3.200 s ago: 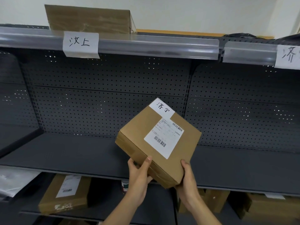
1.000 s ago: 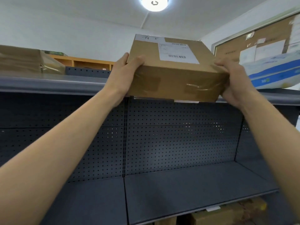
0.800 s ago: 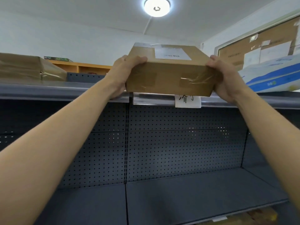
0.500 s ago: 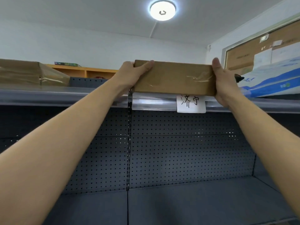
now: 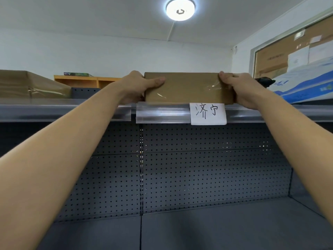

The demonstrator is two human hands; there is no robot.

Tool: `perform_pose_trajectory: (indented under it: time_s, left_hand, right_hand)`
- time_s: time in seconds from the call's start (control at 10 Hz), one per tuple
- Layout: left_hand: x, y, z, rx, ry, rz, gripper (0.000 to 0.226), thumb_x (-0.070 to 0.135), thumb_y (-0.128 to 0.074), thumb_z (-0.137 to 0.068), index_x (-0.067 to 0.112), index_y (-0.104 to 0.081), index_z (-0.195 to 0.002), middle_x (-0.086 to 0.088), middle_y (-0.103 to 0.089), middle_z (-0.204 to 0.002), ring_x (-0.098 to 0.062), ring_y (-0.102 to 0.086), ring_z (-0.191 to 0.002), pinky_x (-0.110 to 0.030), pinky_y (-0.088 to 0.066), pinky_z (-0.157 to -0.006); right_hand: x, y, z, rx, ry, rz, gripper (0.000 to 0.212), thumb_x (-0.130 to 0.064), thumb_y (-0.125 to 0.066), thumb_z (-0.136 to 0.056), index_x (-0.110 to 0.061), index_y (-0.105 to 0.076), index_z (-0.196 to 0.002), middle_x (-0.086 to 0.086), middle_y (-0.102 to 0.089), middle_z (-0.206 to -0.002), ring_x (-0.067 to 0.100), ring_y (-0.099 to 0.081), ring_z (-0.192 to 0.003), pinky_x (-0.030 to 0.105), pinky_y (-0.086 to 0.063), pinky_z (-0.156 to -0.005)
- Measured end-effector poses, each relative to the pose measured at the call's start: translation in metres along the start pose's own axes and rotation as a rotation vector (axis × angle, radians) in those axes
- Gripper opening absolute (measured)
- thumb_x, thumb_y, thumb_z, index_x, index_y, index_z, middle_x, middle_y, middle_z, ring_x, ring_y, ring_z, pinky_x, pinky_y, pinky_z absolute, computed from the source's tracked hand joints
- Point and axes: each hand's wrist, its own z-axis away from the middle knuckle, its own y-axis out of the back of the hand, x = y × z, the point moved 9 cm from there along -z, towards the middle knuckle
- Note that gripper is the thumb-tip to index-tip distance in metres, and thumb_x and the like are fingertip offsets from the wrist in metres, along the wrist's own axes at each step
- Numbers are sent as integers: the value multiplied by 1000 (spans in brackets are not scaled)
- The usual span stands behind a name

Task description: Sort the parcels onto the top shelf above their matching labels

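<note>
A brown cardboard parcel [image 5: 189, 88] rests flat on the top shelf [image 5: 63, 110], right above the white label [image 5: 208, 113] handwritten 济宁. Only its taped front face shows. My left hand [image 5: 138, 89] grips its left end, thumb across the front. My right hand [image 5: 239, 89] grips its right end the same way. Both arms reach up from below.
Another brown parcel [image 5: 28, 84] sits on the top shelf at the far left. A white and blue bag [image 5: 306, 87] lies on the shelf at the right, with a small black item [image 5: 264, 82] beside it. The dark lower shelf [image 5: 216, 228] spans below.
The parcel was lifted from waist height up to the top shelf and lowered flat above the 济宁 label. Its top face has gone out of sight. Both hands stay on its ends.
</note>
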Motion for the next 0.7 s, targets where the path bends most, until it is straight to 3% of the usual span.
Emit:
perform_pose_trajectory:
  time_s: [0.1,0.2,0.3,0.5,0.6,0.7]
  left_hand:
    - [-3,6,-4,101,-32,-206,68,64,-81,-59,4,-61,-86,-16,-64,-85,-25,-61,-77,-38,-50,-74]
    - [-1,6,-6,159,-37,-260,55,58,-78,-70,9,-53,-67,-12,-58,-71,-21,-54,-63,-31,-43,-63]
    - [2,5,-5,214,-43,-335,53,55,-74,-76,14,-43,-61,-2,-46,-59,-15,-43,-54,-28,-34,-52]
    - [3,6,-6,255,-40,-435,58,61,-73,-74,14,-40,-64,-1,-43,-62,-16,-42,-59,-29,-31,-52]
    - [11,9,0,322,-120,-484,54,62,-70,-76,15,-45,-69,-2,-48,-68,-22,-51,-75,-28,-36,-56]
    - [26,25,21,527,-317,-415,45,50,-61,-87,8,-62,-102,-12,-68,-102,-27,-59,-110,-34,-46,-89]
  right_hand:
    - [4,6,-2,60,49,217,55,-41,-61,-95,4,-61,-127,17,-68,-120,29,-64,-102,47,-52,-99]
    - [4,9,-8,87,77,286,57,-44,-61,-94,6,-63,-121,23,-67,-122,41,-62,-114,54,-50,-102]
    - [4,9,-12,116,78,350,56,-45,-60,-95,6,-65,-117,24,-67,-119,42,-62,-113,54,-50,-100]
    - [5,11,-14,179,91,425,58,-46,-59,-95,7,-64,-119,26,-67,-118,39,-62,-109,55,-49,-100]
    - [0,15,-8,255,153,468,56,-45,-55,-97,1,-63,-127,18,-69,-120,38,-59,-122,45,-45,-103]
    - [-13,28,19,417,295,429,53,-38,-51,-100,-9,-52,-144,8,-60,-143,20,-54,-129,22,-38,-101]
